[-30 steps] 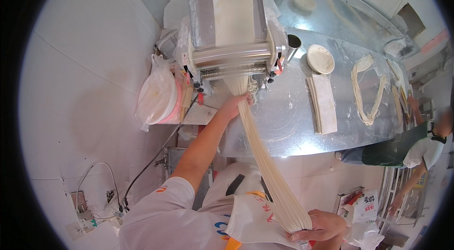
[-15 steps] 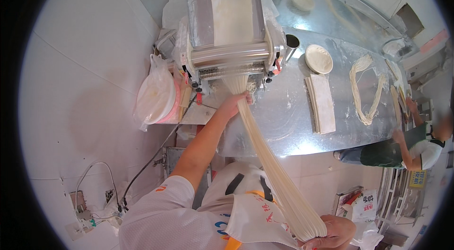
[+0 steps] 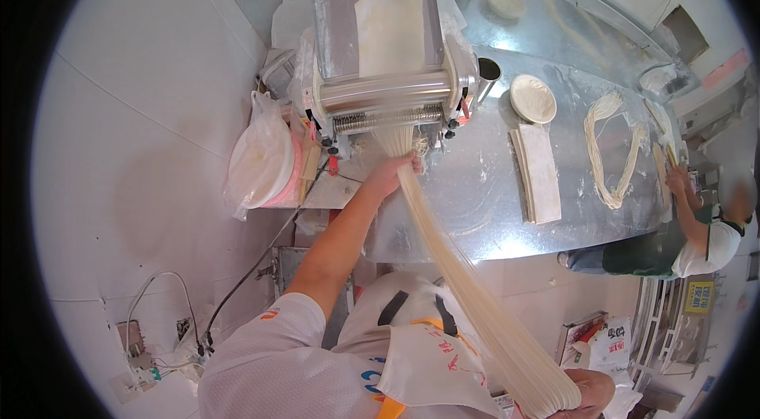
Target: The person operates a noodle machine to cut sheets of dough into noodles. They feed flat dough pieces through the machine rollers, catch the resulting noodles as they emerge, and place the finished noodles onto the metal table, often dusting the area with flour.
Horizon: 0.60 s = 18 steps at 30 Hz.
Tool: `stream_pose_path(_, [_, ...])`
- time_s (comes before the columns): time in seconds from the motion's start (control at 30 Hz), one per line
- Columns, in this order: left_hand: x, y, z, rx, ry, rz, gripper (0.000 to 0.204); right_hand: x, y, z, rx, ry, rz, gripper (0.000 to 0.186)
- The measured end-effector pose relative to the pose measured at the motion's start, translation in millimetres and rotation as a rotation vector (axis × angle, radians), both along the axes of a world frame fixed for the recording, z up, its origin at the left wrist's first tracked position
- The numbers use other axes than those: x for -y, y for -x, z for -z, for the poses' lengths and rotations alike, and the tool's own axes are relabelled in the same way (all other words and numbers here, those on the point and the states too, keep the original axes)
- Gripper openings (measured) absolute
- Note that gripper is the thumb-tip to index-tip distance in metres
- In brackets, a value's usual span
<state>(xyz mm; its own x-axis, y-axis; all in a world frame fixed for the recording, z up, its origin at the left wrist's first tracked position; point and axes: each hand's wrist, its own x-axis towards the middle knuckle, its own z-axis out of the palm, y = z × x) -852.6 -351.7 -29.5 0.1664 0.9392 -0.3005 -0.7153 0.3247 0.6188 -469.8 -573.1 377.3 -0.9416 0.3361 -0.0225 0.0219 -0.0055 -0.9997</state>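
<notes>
Head view: outstretched left hand (image 3: 394,173) clasps the noodles (image 3: 480,308).

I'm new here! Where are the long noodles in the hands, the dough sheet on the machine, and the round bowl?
Long noodles (image 3: 511,348): head view, middle of the strands.
Dough sheet (image 3: 391,32): head view, middle of its surface.
Round bowl (image 3: 533,119): head view, near rim.

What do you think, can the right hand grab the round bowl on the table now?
Probably not: the right hand is busy with the noodles, short of the table, and the bowl sits beyond the folded dough sheet.
</notes>
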Motion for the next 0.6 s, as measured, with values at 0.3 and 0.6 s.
stream_pose_path(0.3, [0,1,-5,0.003,0.008,-0.007,0.017,0,-6,-5,-0.021,-0.052,-0.002,0.024])
stream_pose_path(0.6, [0,1,10,-0.029,-0.031,0.001,0.017,-2,-3,-6,-0.029,-0.109,0.023,0.026])
